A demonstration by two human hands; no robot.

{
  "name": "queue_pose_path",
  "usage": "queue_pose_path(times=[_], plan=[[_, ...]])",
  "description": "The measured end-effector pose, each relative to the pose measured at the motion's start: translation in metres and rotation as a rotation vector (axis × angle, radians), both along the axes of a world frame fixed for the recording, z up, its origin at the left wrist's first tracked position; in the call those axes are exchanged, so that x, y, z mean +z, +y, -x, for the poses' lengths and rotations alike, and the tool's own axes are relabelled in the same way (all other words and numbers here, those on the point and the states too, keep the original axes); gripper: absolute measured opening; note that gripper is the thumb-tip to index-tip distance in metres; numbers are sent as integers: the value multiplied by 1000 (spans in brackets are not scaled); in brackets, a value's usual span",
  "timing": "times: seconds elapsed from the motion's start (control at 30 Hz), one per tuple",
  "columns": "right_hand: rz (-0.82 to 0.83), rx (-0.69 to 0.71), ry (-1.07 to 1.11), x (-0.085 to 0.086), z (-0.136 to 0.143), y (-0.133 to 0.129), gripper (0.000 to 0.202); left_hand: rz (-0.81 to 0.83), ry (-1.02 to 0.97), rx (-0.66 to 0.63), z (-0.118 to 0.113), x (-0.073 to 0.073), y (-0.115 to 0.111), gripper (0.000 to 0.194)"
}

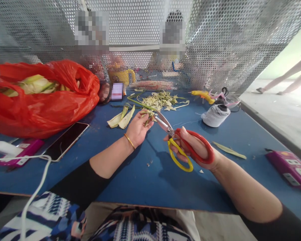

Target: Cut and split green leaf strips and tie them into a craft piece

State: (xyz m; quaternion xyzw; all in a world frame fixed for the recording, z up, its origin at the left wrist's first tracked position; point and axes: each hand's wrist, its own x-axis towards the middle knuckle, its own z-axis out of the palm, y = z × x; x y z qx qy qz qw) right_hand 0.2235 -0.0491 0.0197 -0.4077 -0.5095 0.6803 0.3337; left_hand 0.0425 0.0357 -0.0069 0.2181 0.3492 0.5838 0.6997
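My left hand [140,129] pinches a small bunch of pale green plant strips [148,115] above the middle of the blue table. Scissors [179,140] with one red and one yellow handle are in my right hand [190,145], its fingers through the loops. Their blades are slightly apart, with the tips at the held strips. Just behind my hands lies a pile of cut pale green pieces [160,100]. Two husk pieces [121,118] rest to the left of the pile, close to my left hand.
A red plastic bag [47,100] of husks, a phone [66,140] and a white cable [42,177] are left. White thread [215,115] and a yellow tool [203,96] stand right, a purple box [291,167] far right. Perforated metal [145,20] borders the back.
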Motion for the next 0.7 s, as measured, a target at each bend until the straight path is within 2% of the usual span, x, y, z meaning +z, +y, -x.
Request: queue_pose_path(times=[0.37, 0.7], plan=[[0, -9, 6, -5, -1, 3, 59, -39, 23, -40, 0, -5, -1, 19], [-32, -56, -105, -2, 2, 2, 60, -8, 33, -27, 0, -2, -2, 17]])
